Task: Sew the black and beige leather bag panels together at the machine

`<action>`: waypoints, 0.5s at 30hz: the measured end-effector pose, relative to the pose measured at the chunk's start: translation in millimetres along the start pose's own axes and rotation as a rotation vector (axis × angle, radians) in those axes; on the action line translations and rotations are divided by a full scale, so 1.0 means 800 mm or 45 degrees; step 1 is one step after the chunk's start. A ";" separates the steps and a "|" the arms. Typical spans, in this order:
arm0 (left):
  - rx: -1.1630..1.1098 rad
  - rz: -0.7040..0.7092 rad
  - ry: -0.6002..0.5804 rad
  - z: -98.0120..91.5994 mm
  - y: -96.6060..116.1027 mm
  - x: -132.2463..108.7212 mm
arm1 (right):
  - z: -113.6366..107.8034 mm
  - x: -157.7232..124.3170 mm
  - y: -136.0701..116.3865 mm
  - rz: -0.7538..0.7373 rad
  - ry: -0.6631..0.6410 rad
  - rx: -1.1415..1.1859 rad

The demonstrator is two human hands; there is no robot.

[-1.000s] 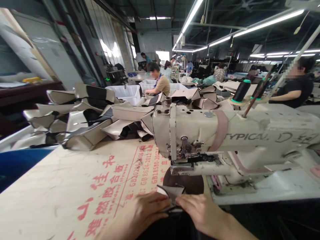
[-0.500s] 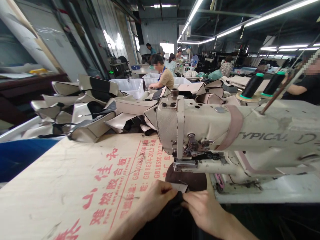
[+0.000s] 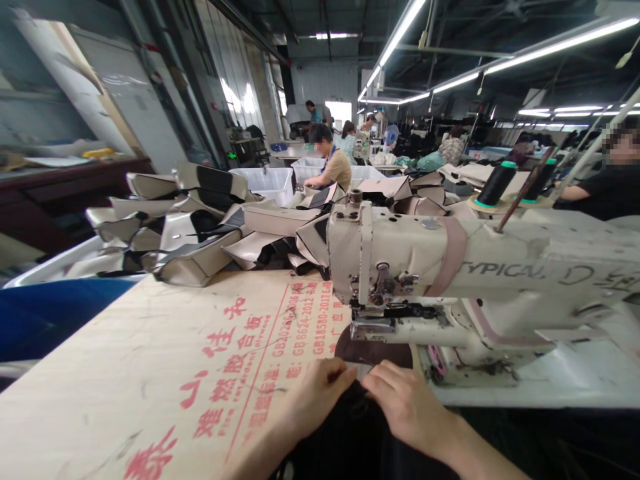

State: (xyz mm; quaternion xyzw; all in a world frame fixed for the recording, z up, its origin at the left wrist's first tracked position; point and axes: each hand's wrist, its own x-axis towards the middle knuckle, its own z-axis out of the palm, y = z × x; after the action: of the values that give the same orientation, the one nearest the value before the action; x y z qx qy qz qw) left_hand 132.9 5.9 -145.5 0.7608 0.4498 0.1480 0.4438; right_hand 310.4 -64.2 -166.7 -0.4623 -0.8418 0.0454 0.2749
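Observation:
My left hand (image 3: pixel 320 393) is closed, with thumb and forefinger pinched at the edge of a small beige-and-black piece of material (image 3: pixel 363 370). Opposite it, my right hand (image 3: pixel 403 403) pinches the same piece, the fingertips of both hands almost meeting. Only a pale strip shows between them; the rest is hidden by my fingers or merges with black cloth below. Just beyond the hands is a dark brown round patch (image 3: pixel 345 347) on the board. An off-white sewing machine (image 3: pixel 400 253) stands above it, its needle area apart from the piece.
A plywood board (image 3: pixel 175 347) with red lettering covers the left side. Behind it lies a heap of beige-and-black sewn pieces (image 3: pixel 200 257). Black thread spools (image 3: pixel 495 185) stand behind the machine. A co-worker (image 3: pixel 335 163) sits beyond, near white bins (image 3: pixel 265 183).
My view has shifted slightly, so the machine head and heap appear farther right. Both hands keep their pinch, and less of the pale strip shows between them.

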 end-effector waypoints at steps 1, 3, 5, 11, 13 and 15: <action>0.005 0.054 0.066 -0.002 0.003 -0.008 | 0.001 -0.001 0.000 0.019 0.013 0.031; 0.058 0.190 0.147 -0.006 0.010 -0.027 | 0.001 -0.004 0.001 0.058 0.045 0.097; 0.222 0.352 0.155 -0.008 0.012 -0.042 | 0.000 -0.006 0.002 0.082 0.071 0.140; 0.674 0.636 0.135 -0.001 0.001 -0.049 | 0.000 -0.006 0.004 0.137 0.075 0.158; 0.715 0.647 0.126 0.000 -0.001 -0.045 | -0.001 -0.004 0.001 0.146 0.052 0.143; 0.693 0.641 0.118 0.000 0.001 -0.041 | -0.004 -0.003 -0.001 0.124 0.006 0.094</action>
State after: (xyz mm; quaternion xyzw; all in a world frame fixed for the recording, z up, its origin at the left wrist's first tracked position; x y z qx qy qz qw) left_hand 115.4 -21.1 -139.1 0.9302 0.2910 0.1619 0.1543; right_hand 311.9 -67.0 -164.6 -0.4923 -0.8154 0.0888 0.2912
